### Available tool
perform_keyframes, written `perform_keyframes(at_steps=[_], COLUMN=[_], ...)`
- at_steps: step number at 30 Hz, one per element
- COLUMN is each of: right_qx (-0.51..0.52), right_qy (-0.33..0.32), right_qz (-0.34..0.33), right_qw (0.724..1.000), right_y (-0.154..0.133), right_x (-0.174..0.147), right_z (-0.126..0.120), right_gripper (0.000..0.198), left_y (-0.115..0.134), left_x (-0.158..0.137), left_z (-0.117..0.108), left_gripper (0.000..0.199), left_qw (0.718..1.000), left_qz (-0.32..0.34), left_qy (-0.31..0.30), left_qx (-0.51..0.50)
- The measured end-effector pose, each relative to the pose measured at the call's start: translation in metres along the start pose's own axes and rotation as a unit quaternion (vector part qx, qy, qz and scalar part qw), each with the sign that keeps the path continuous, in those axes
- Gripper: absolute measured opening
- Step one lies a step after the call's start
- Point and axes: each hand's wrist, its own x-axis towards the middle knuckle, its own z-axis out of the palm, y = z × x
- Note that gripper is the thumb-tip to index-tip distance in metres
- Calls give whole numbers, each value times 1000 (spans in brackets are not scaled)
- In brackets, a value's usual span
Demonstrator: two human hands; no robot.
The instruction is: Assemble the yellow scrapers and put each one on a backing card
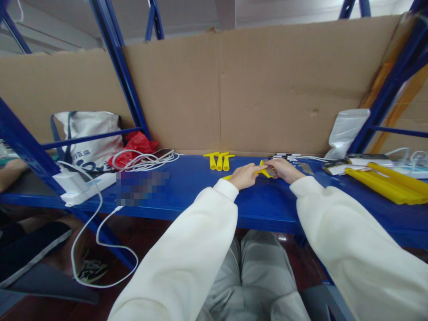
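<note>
My left hand (245, 175) is closed around a yellow T-shaped plastic scraper handle (266, 173). Its wide end points right and its grip end shows behind my wrist. At that wide end, my right hand (282, 170) pinches a thin grey metal blade (270, 170) against the yellow plastic. My fingers hide part of the contact, so how far the blade sits in the handle is unclear. Another flat metal blade (306, 168) lies just right of my right hand. Three similar yellow handles (220, 162) lie side by side at the back of the table, left of my hands.
Long yellow pieces (384, 185) and small boxes (364, 159) lie on the blue table (190, 191) at right. Coiled white cable (147, 160), a power strip (90, 189) and a cloth bag (90, 138) occupy the left. Cardboard (267, 89) walls the back. Another person's leg (36, 243) shows at left.
</note>
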Motion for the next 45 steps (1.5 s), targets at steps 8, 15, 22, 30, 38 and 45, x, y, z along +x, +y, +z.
perform_keyframes(at_steps=[8,15,22,30,38,45], right_qx=[-18,-9,36,17,0,-2], right_qy=[15,15,8,-56,-43,-54], right_qz=[-6,-2,-5,-13,-12,-12], right_qw=[1000,1000,999,998,999,998], right_y=[3,-2,-9,-7,-10,-11], right_x=[3,-1,-10,-11,-15,-17], right_z=[-1,2,4,8,8,9], right_gripper=[28,32,33,26,27,28], left_y=[0,0,-1,-3,-4,-3], left_x=[1,1,2,2,3,3], left_z=[0,0,-1,-5,-2,-3], left_gripper=[48,47,50,54,52,54], left_qw=[1000,1000,999,993,995,996], left_qz=[11,5,-31,-107,-90,-76], left_qy=[-9,-11,6,22,17,-3], left_qx=[5,10,8,41,32,41])
